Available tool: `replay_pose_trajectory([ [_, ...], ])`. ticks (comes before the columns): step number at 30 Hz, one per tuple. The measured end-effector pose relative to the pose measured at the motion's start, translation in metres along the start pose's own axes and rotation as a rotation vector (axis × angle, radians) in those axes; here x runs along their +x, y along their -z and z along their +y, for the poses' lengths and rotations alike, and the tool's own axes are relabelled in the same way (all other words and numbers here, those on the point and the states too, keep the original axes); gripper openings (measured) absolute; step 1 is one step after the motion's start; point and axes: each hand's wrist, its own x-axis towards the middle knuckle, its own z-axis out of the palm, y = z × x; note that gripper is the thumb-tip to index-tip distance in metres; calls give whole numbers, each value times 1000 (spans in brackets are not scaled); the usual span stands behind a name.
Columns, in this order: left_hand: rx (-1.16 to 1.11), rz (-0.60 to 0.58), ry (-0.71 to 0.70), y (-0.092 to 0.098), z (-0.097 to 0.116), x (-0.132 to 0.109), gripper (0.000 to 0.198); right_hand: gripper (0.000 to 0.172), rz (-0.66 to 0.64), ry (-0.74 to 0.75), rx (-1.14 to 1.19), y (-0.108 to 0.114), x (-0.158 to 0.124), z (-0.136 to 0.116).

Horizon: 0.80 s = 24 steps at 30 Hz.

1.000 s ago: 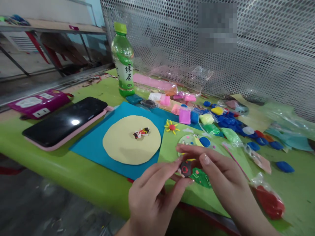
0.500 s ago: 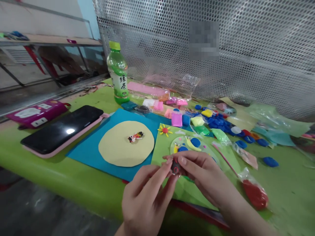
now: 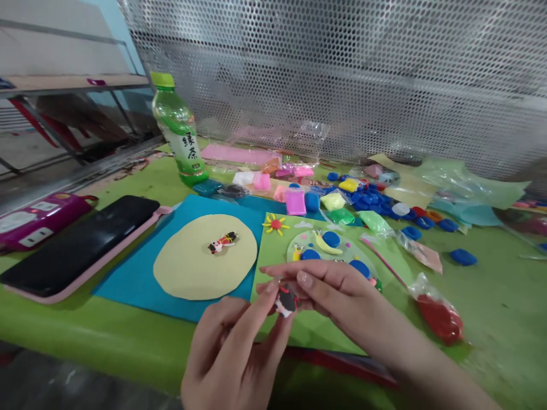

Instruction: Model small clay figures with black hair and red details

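Between the fingertips of my left hand [image 3: 239, 341] and my right hand [image 3: 342, 290] is a small clay figure [image 3: 285, 300], black and white with red lines. Both hands pinch it, and their fingers cover part of it. Just under them lies a green sheet [image 3: 273, 245] bearing a yellow and red clay sun [image 3: 276, 224] and clay snails with blue shells [image 3: 331, 239]. Left of this, a similar clay figure [image 3: 223, 242] in black, white, red and yellow lies on a cream paper oval [image 3: 183, 273], which rests on a blue sheet [image 3: 128, 290].
A green tea bottle [image 3: 177, 131] stands at the back left. A phone [image 3: 81, 242] and a purple case [image 3: 47, 219] lie at the left. Clay packets [image 3: 296, 202] and blue clay pieces [image 3: 371, 205] spread across the back. A bag of red clay [image 3: 440, 319] sits at right.
My view has shifted, so the bottle leans more and the phone sits farther left. In my fingers the clay figure has turned, showing more white at its lower end.
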Motion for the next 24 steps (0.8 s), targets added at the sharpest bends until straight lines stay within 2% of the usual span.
replay_pose_trajectory([
  [6, 12, -35, 80, 1, 2, -3, 39, 19, 78, 22, -199, -3, -3, -7],
  [9, 11, -16, 109, -3, 4, -1, 33, 17, 116, -19, -202, -5, -3, -7],
  [12, 19, 18, 51, -8, 4, 1, 26, 12, 123, -90, -204, -2, 0, -5],
  [14, 18, 29, 30, -10, 3, 3, 28, 10, 107, -120, -175, 0, 3, -5],
  [19, 3, 34, 19, -10, 1, 2, 32, 21, 91, -146, -134, 4, 5, -4],
  [24, -10, 25, 43, -10, 3, 1, 32, 24, 85, -149, -124, 7, 5, 0],
])
